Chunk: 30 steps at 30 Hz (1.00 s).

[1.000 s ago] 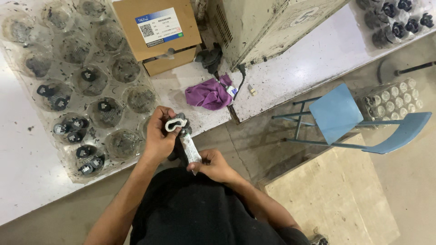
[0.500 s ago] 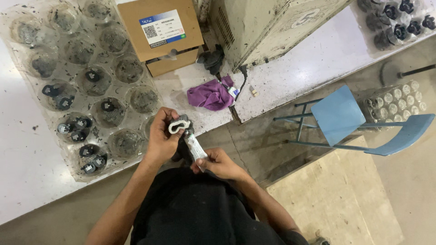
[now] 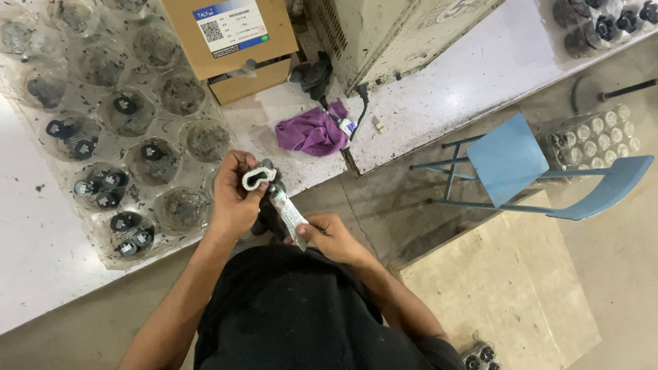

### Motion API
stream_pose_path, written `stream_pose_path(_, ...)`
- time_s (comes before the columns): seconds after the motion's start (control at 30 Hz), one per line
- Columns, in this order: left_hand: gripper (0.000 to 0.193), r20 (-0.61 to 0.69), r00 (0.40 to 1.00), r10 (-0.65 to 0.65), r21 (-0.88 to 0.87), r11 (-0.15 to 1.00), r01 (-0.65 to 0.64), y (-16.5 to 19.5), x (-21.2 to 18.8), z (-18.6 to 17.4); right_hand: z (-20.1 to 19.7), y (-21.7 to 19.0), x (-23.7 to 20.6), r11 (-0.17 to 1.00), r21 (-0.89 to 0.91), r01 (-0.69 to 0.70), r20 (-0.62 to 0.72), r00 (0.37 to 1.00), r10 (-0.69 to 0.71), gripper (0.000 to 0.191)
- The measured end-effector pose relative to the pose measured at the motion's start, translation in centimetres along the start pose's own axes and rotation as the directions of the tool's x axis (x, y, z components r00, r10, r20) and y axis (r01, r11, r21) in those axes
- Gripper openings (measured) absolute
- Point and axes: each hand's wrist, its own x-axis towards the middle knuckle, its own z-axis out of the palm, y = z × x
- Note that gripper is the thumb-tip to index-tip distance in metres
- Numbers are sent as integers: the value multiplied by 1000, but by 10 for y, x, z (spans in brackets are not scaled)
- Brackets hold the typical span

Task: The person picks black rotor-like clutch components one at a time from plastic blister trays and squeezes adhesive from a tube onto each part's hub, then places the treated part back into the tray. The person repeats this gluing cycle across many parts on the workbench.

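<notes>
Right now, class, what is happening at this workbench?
A person seen from above holds a small dark part with a pale looped piece in the left hand. The right hand grips the end of a small white squeeze tube, its nozzle at the part. On the white workbench lie a clear plastic tray of dark round parts, a brown cardboard box and a purple cloth.

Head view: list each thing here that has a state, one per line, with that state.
left hand: closed around a small dark part with a pale ring
small tube: held tilted, nozzle at the part
right hand: fingers pinching the tube's lower end
clear tray: on the table, some cups holding dark parts, others bare
cardboard box: lying on the table, front flap ajar
purple cloth: crumpled on the table
blue chair: upright, unoccupied
</notes>
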Motion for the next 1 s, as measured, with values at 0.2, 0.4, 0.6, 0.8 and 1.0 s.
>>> stream_pose_path(0.2,39,7,1000,-1,10,1000,1,7,-2,3,3,-3,0,992,107,-65,-2,998,65,23)
stream_pose_path(0.4,39,14,1000,-1,-7,1000,1,8,-3,7,12,1,0,979,204,6,-53,999,5,20)
stream_pose_path(0.6,40,-6,1000,10,-15,1000,-10,9,-2,2,11,0,6,987,145,-67,-21,997,71,24)
stream_pose_path(0.8,39,19,1000,25,13,1000,-25,7,0,-3,16,-6,1,997,80,-8,76,997,2,34)
stream_pose_path(1.0,37,39,999,-4,-67,998,7,8,6,-9,21,-47,-8,999,-19,27,84,996,-26,35)
